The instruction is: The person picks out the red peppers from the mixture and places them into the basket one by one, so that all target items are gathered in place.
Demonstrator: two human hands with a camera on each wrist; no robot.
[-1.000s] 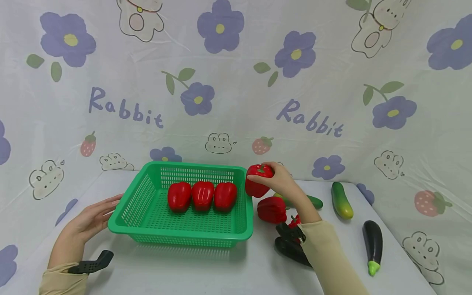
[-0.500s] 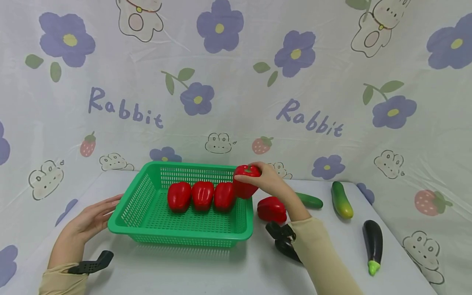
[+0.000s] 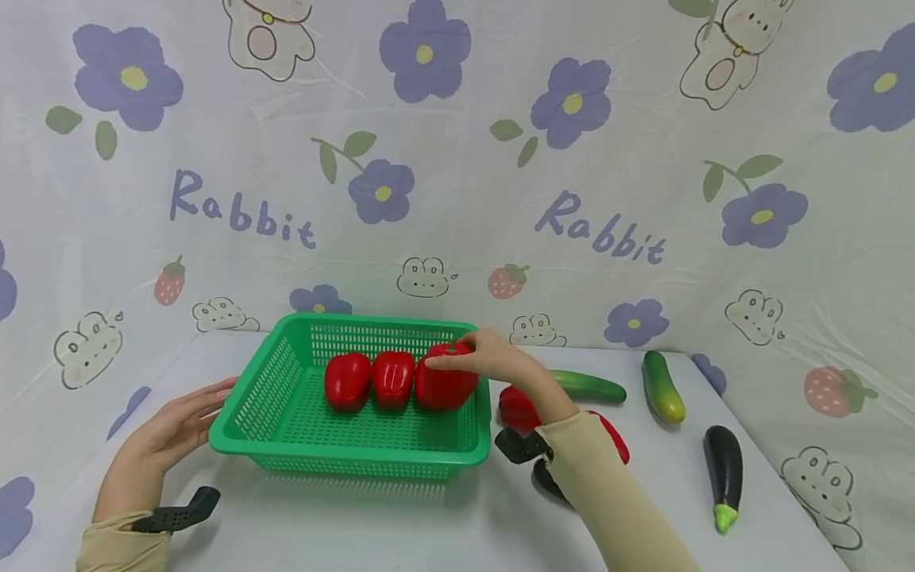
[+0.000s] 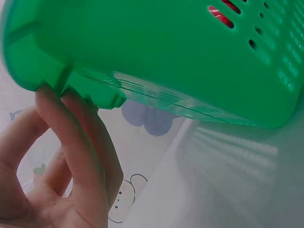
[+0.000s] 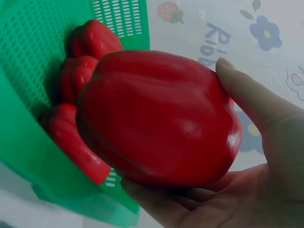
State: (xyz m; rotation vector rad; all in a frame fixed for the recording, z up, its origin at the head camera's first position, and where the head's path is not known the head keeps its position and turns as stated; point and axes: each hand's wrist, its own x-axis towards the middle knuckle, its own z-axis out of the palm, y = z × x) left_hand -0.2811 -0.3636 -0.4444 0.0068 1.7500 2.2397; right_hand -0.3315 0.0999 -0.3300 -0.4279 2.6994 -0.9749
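Observation:
In the head view, my right hand (image 3: 493, 357) grips a red bell pepper (image 3: 445, 385) over the right side of the green basket (image 3: 343, 454). The right wrist view shows this pepper (image 5: 161, 118) between thumb and fingers, close above the others. Three red bell peppers lie in a row in the basket; the left one (image 3: 348, 383) and middle one (image 3: 393, 380) show plainly, while the held pepper covers the third from the head. At the basket's left end, my left hand (image 3: 175, 421) touches the rim with extended fingers; its fingertips (image 4: 45, 92) meet the rim's underside in the left wrist view.
Right of the basket, a red pepper (image 3: 518, 407), another red piece (image 3: 613, 438) and a dark eggplant (image 3: 550, 483) are partly hidden by my right arm. Beyond are a cucumber (image 3: 589, 386), a yellow-green cucumber (image 3: 663, 389) and an eggplant (image 3: 723, 469). A patterned cloth (image 3: 457, 143) hangs behind.
My right hand has carried the held pepper leftward over the basket's right rim and then down into it. The left hand and basket stay put.

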